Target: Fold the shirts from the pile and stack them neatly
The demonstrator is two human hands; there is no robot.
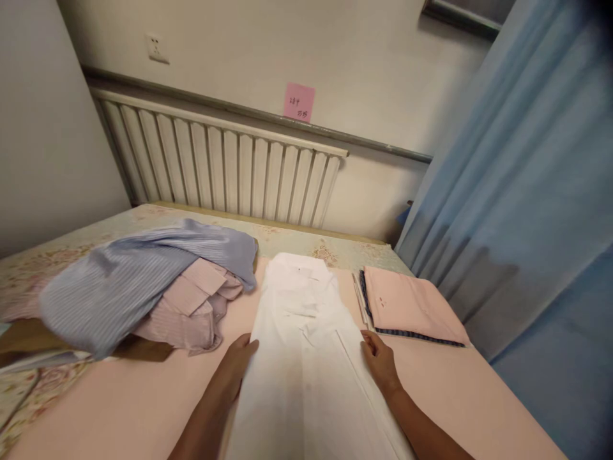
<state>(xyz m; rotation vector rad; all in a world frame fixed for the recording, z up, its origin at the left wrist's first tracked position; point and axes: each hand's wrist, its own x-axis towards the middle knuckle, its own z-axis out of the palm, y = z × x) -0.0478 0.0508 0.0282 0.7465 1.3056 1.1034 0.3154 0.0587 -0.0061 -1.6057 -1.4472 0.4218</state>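
Observation:
A white shirt lies lengthwise in front of me, its collar at the far end and its sides folded in to a long narrow shape. My left hand is at the shirt's left edge, thumb on top and the other fingers tucked beneath, gripping the cloth. On the opposite edge, my right hand pinches the fabric between thumb and fingers. The near end of the shirt runs out of view at the bottom.
Left, a blue striped garment is heaped over a crumpled pink striped one. Flat folded clothes are stacked at right on the pink cloth. Behind the bed stands a radiator; a blue curtain hangs at right.

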